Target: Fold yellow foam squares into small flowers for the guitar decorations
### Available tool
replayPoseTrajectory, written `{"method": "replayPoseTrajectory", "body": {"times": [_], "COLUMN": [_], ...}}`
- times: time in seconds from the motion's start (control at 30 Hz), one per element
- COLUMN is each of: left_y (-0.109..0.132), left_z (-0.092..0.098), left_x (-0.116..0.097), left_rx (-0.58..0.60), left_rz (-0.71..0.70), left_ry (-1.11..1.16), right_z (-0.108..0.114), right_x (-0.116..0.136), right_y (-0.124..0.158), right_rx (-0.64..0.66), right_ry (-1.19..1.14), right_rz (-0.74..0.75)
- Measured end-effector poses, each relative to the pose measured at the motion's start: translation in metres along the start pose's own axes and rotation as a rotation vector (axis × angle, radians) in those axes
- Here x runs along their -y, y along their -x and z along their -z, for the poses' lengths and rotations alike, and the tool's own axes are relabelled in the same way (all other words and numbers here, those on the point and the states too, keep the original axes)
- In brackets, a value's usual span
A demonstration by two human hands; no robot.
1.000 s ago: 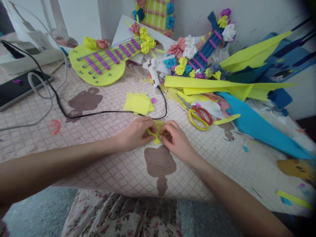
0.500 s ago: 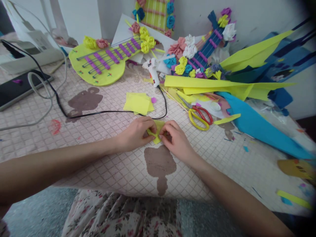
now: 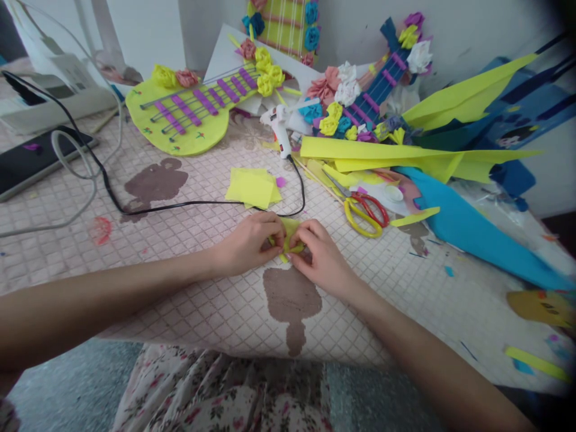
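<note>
Between my two hands is a small piece of yellow crepe paper [image 3: 290,227], creased and partly hidden by my fingers. My left hand [image 3: 257,241] pinches its left side. On the other side, my right hand [image 3: 320,255] pinches the paper with thumb and fingers, close to the left fingertips. Just beyond my hands lies a small stack of yellow paper squares [image 3: 252,187]. Scissors [image 3: 363,213] with one red and one yellow handle rest to the right of my right hand.
A white glue gun [image 3: 279,129] stands behind the squares, its black cord [image 3: 189,204] crossing the table. Paper-flowered guitar shapes, one yellow [image 3: 189,135] and one blue [image 3: 371,107], lie at the back. Yellow sheets [image 3: 382,153] and a blue sheet [image 3: 477,234] spread rightward. A phone [image 3: 31,162] lies left.
The fingers of my right hand have shifted slightly on the yellow crepe paper, which looks more gathered at its middle. My left hand stays nearly in place.
</note>
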State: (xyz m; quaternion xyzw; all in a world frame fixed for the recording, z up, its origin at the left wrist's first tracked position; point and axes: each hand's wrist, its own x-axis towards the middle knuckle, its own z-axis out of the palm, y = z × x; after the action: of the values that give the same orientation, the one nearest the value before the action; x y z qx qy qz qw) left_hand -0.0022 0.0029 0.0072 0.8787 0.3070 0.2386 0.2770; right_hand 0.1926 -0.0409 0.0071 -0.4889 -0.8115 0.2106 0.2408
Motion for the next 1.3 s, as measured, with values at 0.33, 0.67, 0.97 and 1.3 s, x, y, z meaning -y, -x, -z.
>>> {"method": "replayPoseTrajectory", "body": {"times": [0.33,0.67,0.97,1.3], "left_y": [-0.0003,-0.0013,-0.0008,-0.0007], "left_z": [0.0001,0.0006,-0.001,-0.0017], "left_x": [0.0016,0.0005,-0.0005,0.0024], "left_rx": [0.004,0.001,-0.032,-0.038], "left_rz": [-0.019,-0.02,0.001,-0.02], "left_ry": [0.017,-0.004,0.014,0.033], "right_z": [0.003,0.0056,0.0063,0.0045], "right_x": [0.0048,0.005,0.0046,0.0012], "right_y": [-0.0003,0.0006,0.0003,-0.0011], "right_rx": [0.087,0.097,0.066,0.025], "right_ry": [0.064,0.063,0.03,-0.024], "right_rz": [-0.056,-0.041,-0.014,0.001]}}
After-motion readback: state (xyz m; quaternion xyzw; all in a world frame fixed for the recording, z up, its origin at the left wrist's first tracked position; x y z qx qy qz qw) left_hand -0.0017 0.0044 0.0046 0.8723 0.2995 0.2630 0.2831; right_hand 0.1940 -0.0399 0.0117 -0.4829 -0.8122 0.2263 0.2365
